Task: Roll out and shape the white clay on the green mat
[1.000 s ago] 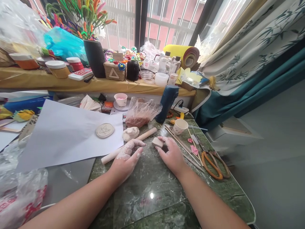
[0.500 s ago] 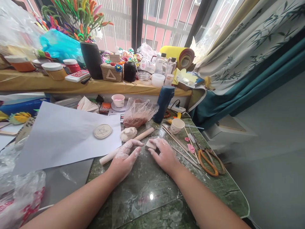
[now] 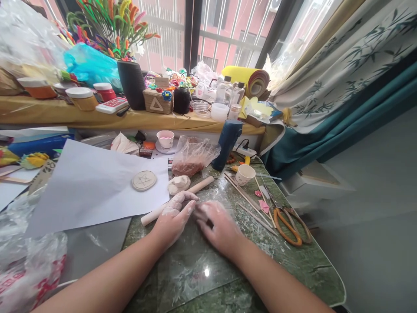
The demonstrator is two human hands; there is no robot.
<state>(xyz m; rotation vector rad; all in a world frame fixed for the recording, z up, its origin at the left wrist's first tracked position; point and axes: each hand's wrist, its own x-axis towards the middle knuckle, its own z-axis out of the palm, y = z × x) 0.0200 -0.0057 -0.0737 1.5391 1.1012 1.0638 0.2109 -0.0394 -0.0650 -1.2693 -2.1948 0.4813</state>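
Note:
My left hand [image 3: 175, 217], dusted with white, has its fingers bent over and its thumb apart from them. Its fingertips meet my right hand [image 3: 216, 224], which is curled and a little blurred low over the clear sheet [image 3: 189, 265]. The small clay piece is hidden behind my right fingers. Just behind my left hand lie a pale rolling pin [image 3: 200, 186] and a lump of white clay [image 3: 179, 184]. On the white paper [image 3: 97, 187] to the left rests a round clay disc [image 3: 143, 180] marked with a star.
Scissors [image 3: 288, 226], thin sticks [image 3: 249, 200] and a paper cup [image 3: 245, 174] lie to the right. Behind are a bag of brown material [image 3: 192, 163] and a dark blue bottle [image 3: 227, 145]. The window ledge [image 3: 107, 119] is crowded with jars and craft supplies.
My right hand has moved left to my left fingertips. The small clay piece, seen in its fingers before, is now out of sight. The view has shifted slightly.

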